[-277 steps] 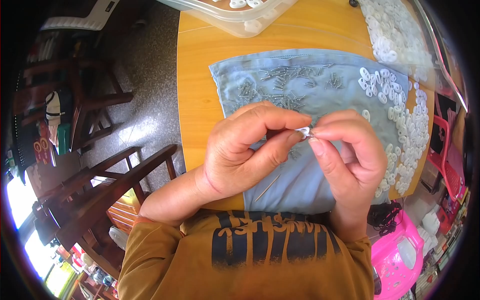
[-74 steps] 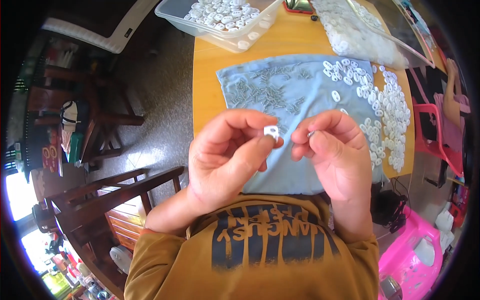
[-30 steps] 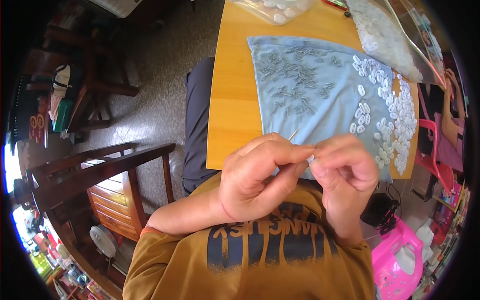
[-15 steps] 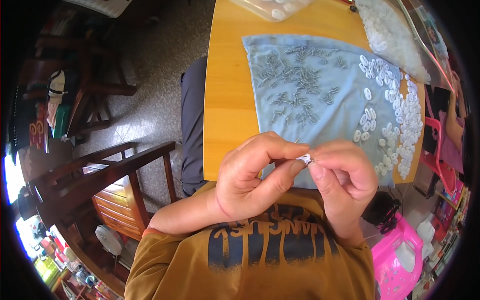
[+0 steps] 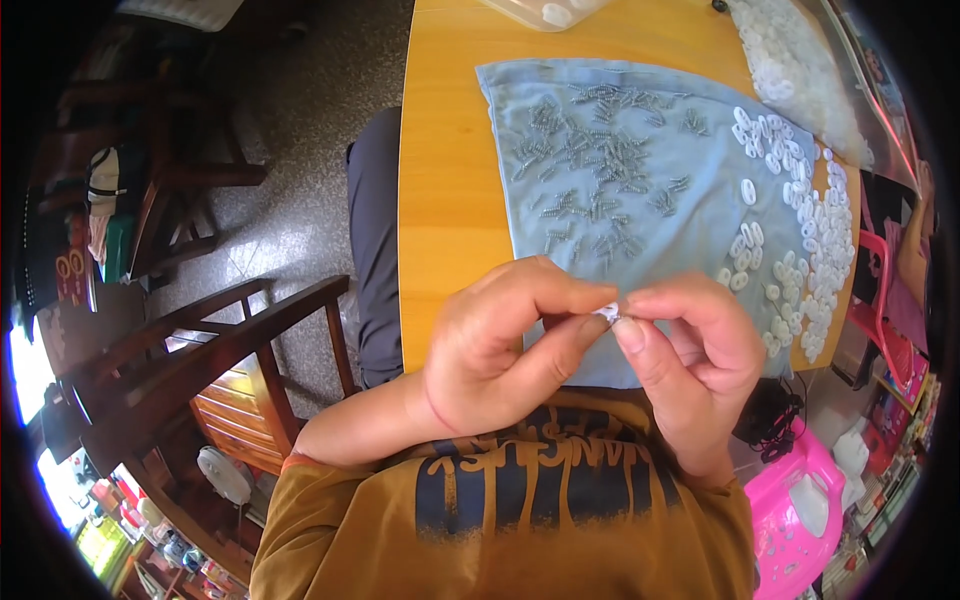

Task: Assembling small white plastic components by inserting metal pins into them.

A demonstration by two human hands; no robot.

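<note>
My left hand (image 5: 510,335) pinches a small white oval plastic piece (image 5: 608,311) between thumb and forefinger, above the cloth's near edge. Against its right side, my right hand (image 5: 695,355) is closed in a pinch, the fingertips of both hands nearly meeting. A tiny grey bit at the right fingertips looks like a metal spring, largely covered by the fingers. Beyond the hands, many small metal springs (image 5: 610,150) lie scattered over a light blue cloth (image 5: 690,225). Loose white oval pieces (image 5: 825,235) with holes are heaped along its right side.
The cloth covers part of a yellow wooden table (image 5: 435,150). A clear plastic bag (image 5: 790,80) of white pieces lies at the far right, and a translucent container (image 5: 550,12) at the far edge. A pink plastic chair (image 5: 800,510) stands right, a dark wooden chair (image 5: 235,350) left.
Both hands keep the same pinch at the white piece, with only slight finger shifts. The grey bit shows less than before. The view has shifted slightly, moving the table's contents in the picture.
</note>
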